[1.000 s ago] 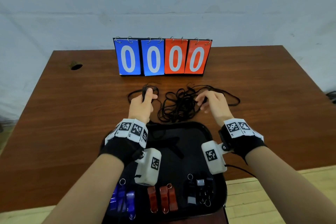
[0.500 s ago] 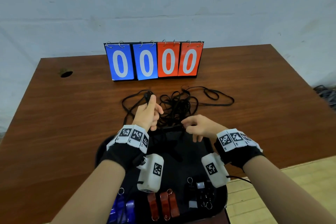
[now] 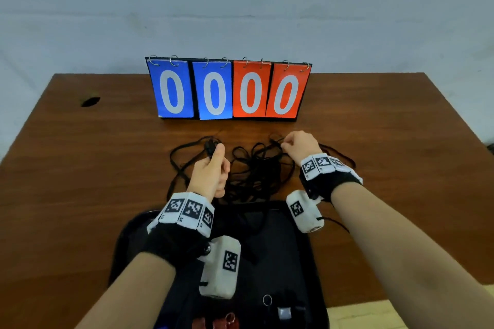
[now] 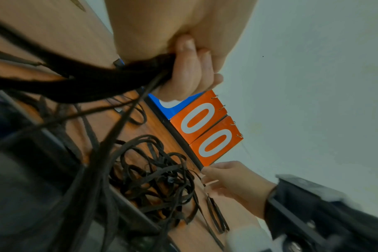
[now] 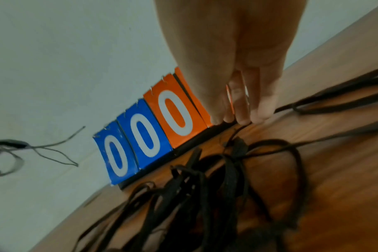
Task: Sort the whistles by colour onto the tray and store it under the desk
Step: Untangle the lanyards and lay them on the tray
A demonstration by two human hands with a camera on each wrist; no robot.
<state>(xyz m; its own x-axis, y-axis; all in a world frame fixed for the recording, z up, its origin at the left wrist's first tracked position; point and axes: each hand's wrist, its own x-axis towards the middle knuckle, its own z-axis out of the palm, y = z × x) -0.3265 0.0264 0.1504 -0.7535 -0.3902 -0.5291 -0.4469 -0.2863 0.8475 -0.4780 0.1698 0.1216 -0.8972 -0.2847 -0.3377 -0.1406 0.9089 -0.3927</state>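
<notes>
Wooden desk [image 3: 80, 181], tray [image 3: 288, 248] at near edge holding sorted whistles [image 3: 227, 322]; left hand [image 3: 211, 176] fist-grips lanyard tangle [image 3: 256, 168], right hand [image 3: 299, 145] fingertips pinch one strand: judged untangling step, next needs separating cords.

A plain pale grey-white wall [image 3: 240, 2] fills the upper part of the head view, its paint faintly mottled. Against it stands a brown wooden desk [image 3: 80, 168] with a visible grain and a dark cable hole [image 3: 90, 101] near its far left corner. A flip scoreboard [image 3: 228, 89] stands upright at the desk's far edge, two blue and two orange cards all showing zero. Light wooden floor [image 3: 355, 315] shows beyond the desk's near right edge
</notes>
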